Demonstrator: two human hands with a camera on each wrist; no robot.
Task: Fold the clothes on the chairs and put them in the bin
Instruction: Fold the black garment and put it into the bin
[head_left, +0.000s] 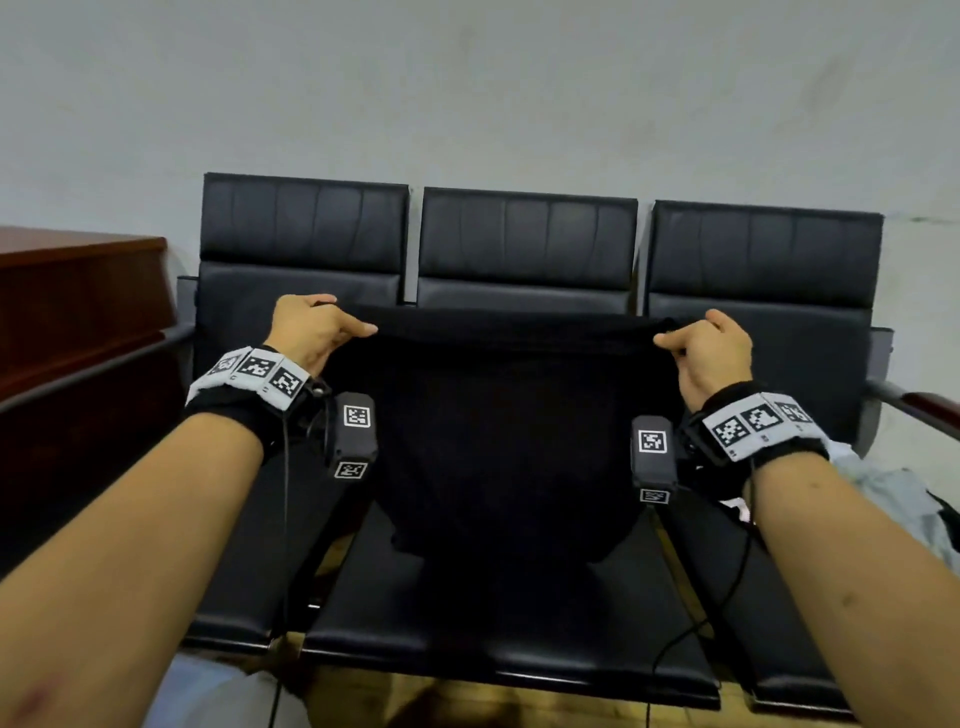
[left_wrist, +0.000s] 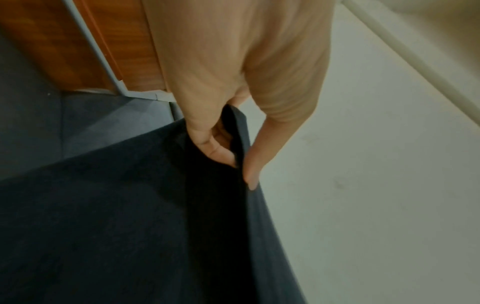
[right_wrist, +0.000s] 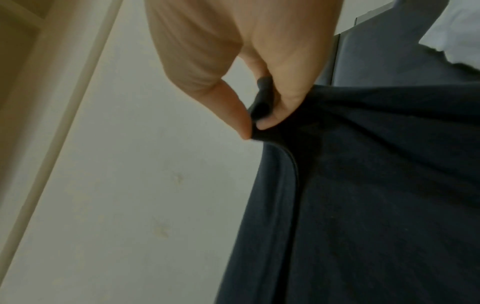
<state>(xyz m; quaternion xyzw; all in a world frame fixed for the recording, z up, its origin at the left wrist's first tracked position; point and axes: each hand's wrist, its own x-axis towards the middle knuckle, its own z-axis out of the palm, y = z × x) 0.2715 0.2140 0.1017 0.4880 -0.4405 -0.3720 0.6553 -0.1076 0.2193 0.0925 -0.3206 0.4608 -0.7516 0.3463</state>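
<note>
Counted: three black chairs (head_left: 524, 249) in one row, one black garment (head_left: 498, 441), two hands, one pale garment (head_left: 893, 499).

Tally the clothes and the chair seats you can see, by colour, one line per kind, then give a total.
Black chair seats: 3
Black garment, pinched at its top edge by the left hand and the right hand: 1
Pale clothes heaped on the right-hand seat: 1 heap, items not separable
Total: 5
</note>
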